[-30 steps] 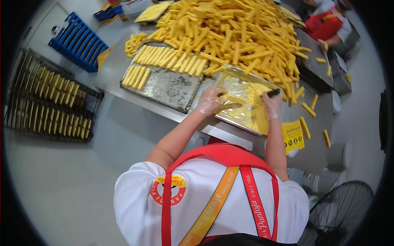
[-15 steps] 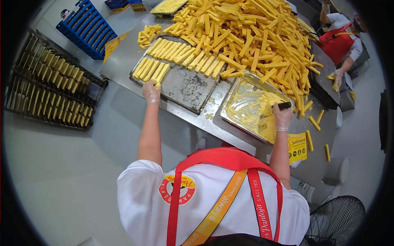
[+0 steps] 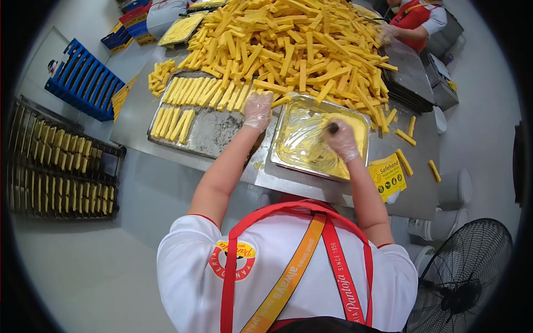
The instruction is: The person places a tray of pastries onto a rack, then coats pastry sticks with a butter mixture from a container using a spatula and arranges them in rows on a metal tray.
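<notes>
My left hand [image 3: 258, 111], in a clear plastic glove, is closed at the right end of the dark baking tray [image 3: 208, 136], beside the front of the pile of yellow bread sticks [image 3: 288, 47]. Its fingertips are partly hidden, and yellow sticks lie right at them. On the tray, coated sticks [image 3: 177, 125] lie side by side in two rows. My right hand [image 3: 341, 140], also gloved, is wrapped round the black handle [image 3: 333, 128] of a tool over a metal pan [image 3: 277, 161] of pale yellow spread [image 3: 300, 133]. The tool's working end is hidden.
A yellow glove packet [image 3: 387, 176] and loose sticks lie right of the pan. Another person in a red apron [image 3: 411, 25] works across the table. Dark tray racks [image 3: 61, 166] and blue crates [image 3: 83, 77] stand left, a fan [image 3: 461, 277] at lower right.
My left hand has left the stick in the tray's front row and moved right to the pile's edge. My right hand has shifted the tool leftward over the pan. The view has turned.
</notes>
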`<act>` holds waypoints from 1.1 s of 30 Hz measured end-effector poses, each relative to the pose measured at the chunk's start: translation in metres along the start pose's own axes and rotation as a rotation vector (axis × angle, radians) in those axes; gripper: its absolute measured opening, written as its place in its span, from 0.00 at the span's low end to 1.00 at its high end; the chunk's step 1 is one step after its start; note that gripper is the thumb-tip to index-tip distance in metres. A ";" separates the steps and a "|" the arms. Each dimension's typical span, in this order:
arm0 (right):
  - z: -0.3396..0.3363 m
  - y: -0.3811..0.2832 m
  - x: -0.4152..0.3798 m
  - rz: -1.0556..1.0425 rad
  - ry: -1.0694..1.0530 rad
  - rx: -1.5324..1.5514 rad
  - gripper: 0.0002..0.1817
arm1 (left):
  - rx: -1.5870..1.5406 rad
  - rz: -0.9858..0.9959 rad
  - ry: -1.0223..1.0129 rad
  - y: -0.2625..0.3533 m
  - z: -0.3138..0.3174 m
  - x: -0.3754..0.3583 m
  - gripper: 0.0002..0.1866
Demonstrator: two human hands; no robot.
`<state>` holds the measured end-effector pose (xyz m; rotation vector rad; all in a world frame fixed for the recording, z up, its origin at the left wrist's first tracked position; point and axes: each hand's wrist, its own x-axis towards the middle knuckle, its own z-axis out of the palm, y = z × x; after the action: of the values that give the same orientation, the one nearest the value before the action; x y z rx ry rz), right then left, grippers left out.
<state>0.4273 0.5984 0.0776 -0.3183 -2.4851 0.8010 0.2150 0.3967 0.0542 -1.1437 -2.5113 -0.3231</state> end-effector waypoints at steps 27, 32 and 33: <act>-0.064 0.047 0.000 0.361 -0.098 0.000 0.12 | -0.777 -0.155 -0.031 0.120 -0.003 -0.042 0.14; -0.068 -0.008 -0.008 0.538 0.145 1.212 0.11 | -0.756 -0.164 -0.039 0.126 -0.006 -0.044 0.18; -0.066 -0.004 -0.011 0.551 0.097 1.231 0.09 | -0.761 -0.147 -0.016 0.125 -0.002 -0.046 0.18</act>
<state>0.4711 0.6228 0.1217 -0.5323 -1.3869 2.2282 0.3384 0.4463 0.0439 -1.1896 -2.5451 -1.3986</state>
